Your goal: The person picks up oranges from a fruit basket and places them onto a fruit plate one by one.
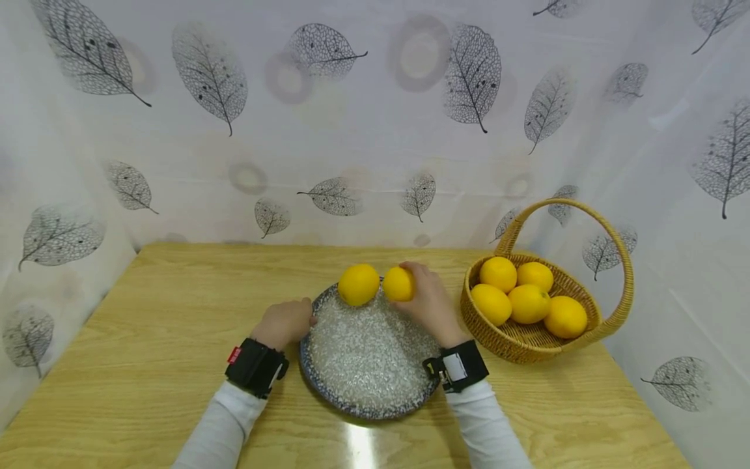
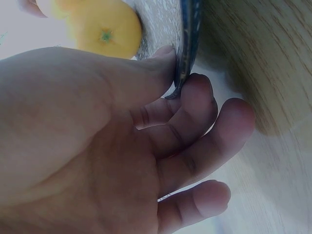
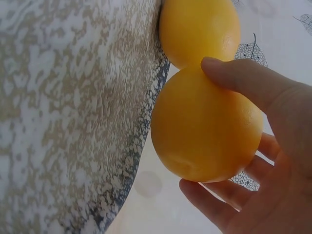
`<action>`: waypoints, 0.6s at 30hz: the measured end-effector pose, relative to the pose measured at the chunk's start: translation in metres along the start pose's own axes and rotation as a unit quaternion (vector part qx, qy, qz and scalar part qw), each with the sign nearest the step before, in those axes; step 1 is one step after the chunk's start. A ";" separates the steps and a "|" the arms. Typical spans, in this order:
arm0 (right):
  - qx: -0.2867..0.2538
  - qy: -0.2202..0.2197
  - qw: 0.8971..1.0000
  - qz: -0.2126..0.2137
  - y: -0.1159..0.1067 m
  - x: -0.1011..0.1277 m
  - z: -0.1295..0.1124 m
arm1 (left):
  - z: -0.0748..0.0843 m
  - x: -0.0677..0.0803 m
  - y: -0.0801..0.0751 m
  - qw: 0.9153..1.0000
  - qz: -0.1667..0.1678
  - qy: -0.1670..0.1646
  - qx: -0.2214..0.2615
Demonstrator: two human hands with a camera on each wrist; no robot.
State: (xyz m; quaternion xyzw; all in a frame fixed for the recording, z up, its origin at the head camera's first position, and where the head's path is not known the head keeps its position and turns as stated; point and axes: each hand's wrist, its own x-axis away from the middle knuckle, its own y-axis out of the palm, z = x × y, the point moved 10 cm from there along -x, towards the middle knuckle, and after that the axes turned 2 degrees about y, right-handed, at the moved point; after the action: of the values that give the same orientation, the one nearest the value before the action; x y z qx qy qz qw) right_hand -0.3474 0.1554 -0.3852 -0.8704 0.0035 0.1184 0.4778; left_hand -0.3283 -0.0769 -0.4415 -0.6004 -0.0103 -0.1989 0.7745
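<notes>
A round speckled plate [image 1: 366,365] with a dark blue rim lies on the table. My left hand [image 1: 285,322] pinches its left rim, thumb on the inner side and a finger outside, as the left wrist view shows. One orange [image 1: 359,284] rests at the plate's far edge. Just right of it, my right hand [image 1: 426,301] grips another orange [image 3: 204,124] between thumb and fingers, over the far rim. From the right wrist view, the held orange overlaps the resting orange [image 3: 200,29]; whether they touch I cannot tell.
To the right stands a wicker basket [image 1: 510,348] with a tall arched handle [image 1: 627,273], holding several oranges [image 1: 529,303]. The wooden table [image 1: 193,312] ends at a pale curtain [image 1: 363,143] printed with leaves, behind and at both sides.
</notes>
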 end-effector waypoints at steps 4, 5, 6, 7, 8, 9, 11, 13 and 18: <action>-0.008 -0.005 1.000 -0.008 0.005 0.001 -0.002 | -0.001 0.000 0.001 1.000 0.000 0.000 -0.002; -0.011 -0.007 1.000 -0.010 0.006 0.001 -0.003 | -0.001 -0.001 0.002 1.000 0.000 -0.001 -0.002; -0.012 -0.007 1.000 -0.014 0.007 0.001 -0.003 | -0.001 -0.001 0.002 1.000 0.000 -0.001 -0.003; -0.014 -0.007 1.000 -0.018 0.008 0.002 -0.004 | -0.001 0.000 0.002 1.000 0.000 0.000 -0.004; -0.013 -0.009 1.000 -0.019 0.009 0.002 -0.004 | -0.001 0.000 0.002 1.000 -0.001 -0.001 -0.004; -0.013 -0.008 1.000 -0.020 0.010 0.002 -0.005 | -0.001 -0.001 0.002 1.000 -0.001 -0.001 -0.004; -0.009 -0.010 1.000 -0.023 0.013 0.002 -0.006 | -0.001 -0.001 0.002 1.000 -0.002 -0.002 -0.004; -0.008 -0.013 1.000 -0.023 0.014 0.001 -0.007 | 0.000 0.000 0.000 1.000 0.000 0.000 -0.003; -0.022 -0.028 0.999 -0.021 0.018 0.000 -0.010 | -0.002 0.000 0.001 1.000 0.002 -0.002 0.002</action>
State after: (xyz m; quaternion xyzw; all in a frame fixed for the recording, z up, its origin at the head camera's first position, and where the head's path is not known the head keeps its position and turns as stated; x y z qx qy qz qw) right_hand -0.3476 0.1374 -0.3957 -0.8769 -0.0310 0.1324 0.4610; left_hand -0.3287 -0.0783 -0.4427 -0.5990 -0.0113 -0.1964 0.7762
